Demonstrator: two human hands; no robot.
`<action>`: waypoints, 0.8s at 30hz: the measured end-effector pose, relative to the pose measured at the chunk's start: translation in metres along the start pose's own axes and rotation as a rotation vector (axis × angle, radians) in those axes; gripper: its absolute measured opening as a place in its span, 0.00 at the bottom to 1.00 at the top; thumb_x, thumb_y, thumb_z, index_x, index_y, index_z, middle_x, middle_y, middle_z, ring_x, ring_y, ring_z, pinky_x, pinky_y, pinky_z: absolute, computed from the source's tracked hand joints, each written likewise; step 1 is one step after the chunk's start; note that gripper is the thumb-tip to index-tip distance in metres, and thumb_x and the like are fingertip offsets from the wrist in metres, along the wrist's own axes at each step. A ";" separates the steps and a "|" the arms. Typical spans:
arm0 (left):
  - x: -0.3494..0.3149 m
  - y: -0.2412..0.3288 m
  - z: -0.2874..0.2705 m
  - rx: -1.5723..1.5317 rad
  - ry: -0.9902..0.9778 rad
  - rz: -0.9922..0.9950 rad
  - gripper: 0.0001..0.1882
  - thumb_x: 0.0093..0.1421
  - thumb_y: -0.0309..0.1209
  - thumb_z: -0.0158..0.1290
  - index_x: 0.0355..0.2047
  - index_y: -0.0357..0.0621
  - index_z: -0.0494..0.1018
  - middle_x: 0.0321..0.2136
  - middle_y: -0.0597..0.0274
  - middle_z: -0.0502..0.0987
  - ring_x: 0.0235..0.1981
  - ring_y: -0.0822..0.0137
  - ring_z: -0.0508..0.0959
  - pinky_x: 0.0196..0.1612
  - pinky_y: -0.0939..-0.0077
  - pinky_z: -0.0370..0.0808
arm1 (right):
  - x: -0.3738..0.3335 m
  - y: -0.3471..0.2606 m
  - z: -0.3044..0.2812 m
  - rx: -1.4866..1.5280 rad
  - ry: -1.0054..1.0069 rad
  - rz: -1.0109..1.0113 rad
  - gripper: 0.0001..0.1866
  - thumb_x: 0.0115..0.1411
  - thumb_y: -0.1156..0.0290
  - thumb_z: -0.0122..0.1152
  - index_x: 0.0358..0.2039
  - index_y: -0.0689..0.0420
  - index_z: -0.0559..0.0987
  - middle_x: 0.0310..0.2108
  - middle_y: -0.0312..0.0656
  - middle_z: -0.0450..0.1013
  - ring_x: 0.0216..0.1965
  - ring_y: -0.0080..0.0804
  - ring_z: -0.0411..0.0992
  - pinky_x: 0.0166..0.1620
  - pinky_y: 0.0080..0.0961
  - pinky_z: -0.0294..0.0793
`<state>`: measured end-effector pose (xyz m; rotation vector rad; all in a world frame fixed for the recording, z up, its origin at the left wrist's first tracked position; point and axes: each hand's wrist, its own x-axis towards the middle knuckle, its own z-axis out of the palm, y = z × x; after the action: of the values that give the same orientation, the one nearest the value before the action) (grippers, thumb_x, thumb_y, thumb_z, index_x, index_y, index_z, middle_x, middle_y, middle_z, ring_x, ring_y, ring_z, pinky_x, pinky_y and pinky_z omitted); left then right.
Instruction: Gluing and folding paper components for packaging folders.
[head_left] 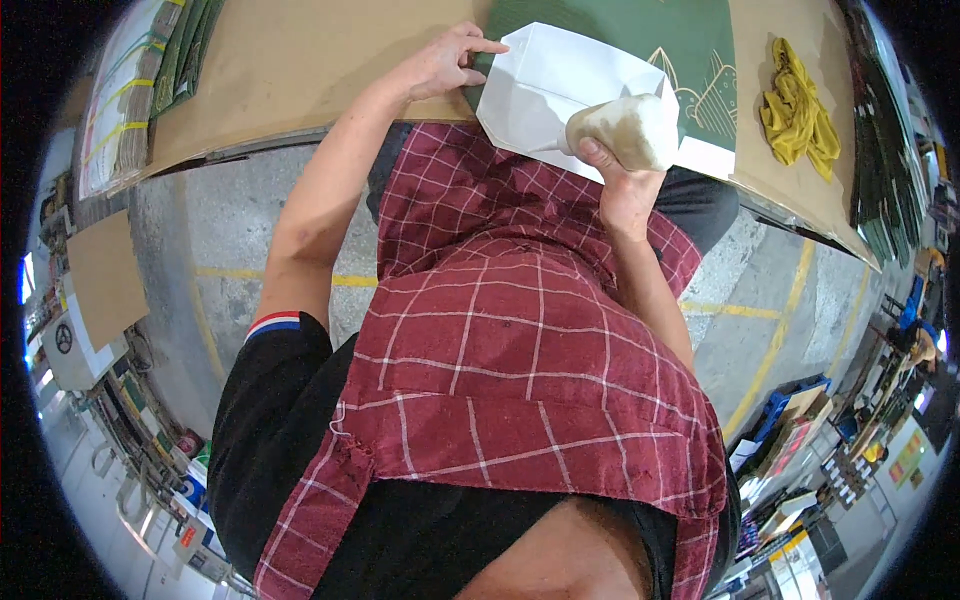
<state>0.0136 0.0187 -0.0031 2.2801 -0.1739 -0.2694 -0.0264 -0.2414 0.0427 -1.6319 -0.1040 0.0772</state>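
Note:
A white cardboard box with raised, slanting walls lies near the table edge in front of me. My left hand is open at its left end, the index fingertip touching the box's upper left corner and the thumb apart. My right hand grips a cloudy white squeeze bottle with yellowish stains. The bottle is tilted, its narrow tip pointing left over the box's near wall. Beneath the box is a dark green printed sheet with gold line drawings and a white strip at its near edge.
Brown board covers the table. Strapped stacks of sheets stand at the left, and dark green stacked pieces at the right. A crumpled mustard-yellow cloth lies right of the green sheet. Yellow lines mark the grey floor.

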 end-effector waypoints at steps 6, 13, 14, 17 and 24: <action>0.001 -0.003 0.000 -0.009 -0.019 0.009 0.25 0.45 0.25 0.54 0.47 0.52 0.70 0.36 0.63 0.62 0.29 0.70 0.65 0.36 0.80 0.67 | -0.006 0.004 -0.017 -0.021 0.056 -0.010 0.18 0.40 0.73 0.69 0.33 0.65 0.75 0.30 0.40 0.73 0.32 0.28 0.71 0.37 0.23 0.70; -0.001 0.001 -0.002 -0.010 0.008 0.039 0.26 0.45 0.23 0.53 0.47 0.52 0.70 0.30 0.67 0.60 0.25 0.73 0.60 0.33 0.82 0.64 | -0.013 0.002 -0.041 -0.009 0.154 0.009 0.18 0.42 0.74 0.68 0.34 0.66 0.74 0.31 0.42 0.73 0.34 0.29 0.70 0.38 0.24 0.70; -0.001 0.002 -0.003 0.007 -0.005 0.027 0.25 0.45 0.25 0.53 0.47 0.51 0.70 0.32 0.65 0.62 0.25 0.72 0.61 0.33 0.80 0.65 | -0.014 0.001 -0.044 0.005 0.178 0.008 0.17 0.42 0.74 0.67 0.34 0.66 0.74 0.32 0.42 0.72 0.34 0.29 0.70 0.39 0.23 0.70; -0.001 0.003 -0.004 -0.003 -0.017 0.012 0.25 0.45 0.24 0.53 0.47 0.51 0.70 0.30 0.66 0.61 0.25 0.73 0.61 0.32 0.80 0.65 | -0.016 0.003 -0.053 0.017 0.210 -0.012 0.17 0.43 0.75 0.67 0.34 0.66 0.74 0.32 0.42 0.72 0.34 0.29 0.70 0.39 0.23 0.70; 0.000 0.003 -0.004 0.015 -0.009 0.040 0.26 0.44 0.23 0.53 0.48 0.52 0.70 0.25 0.69 0.56 0.23 0.73 0.58 0.31 0.81 0.63 | -0.021 0.010 -0.073 0.081 0.274 0.000 0.17 0.43 0.76 0.67 0.34 0.66 0.74 0.32 0.42 0.72 0.33 0.29 0.70 0.39 0.23 0.69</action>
<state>0.0142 0.0194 0.0018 2.2882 -0.2266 -0.2580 -0.0383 -0.3168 0.0369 -1.5466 0.1080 -0.1403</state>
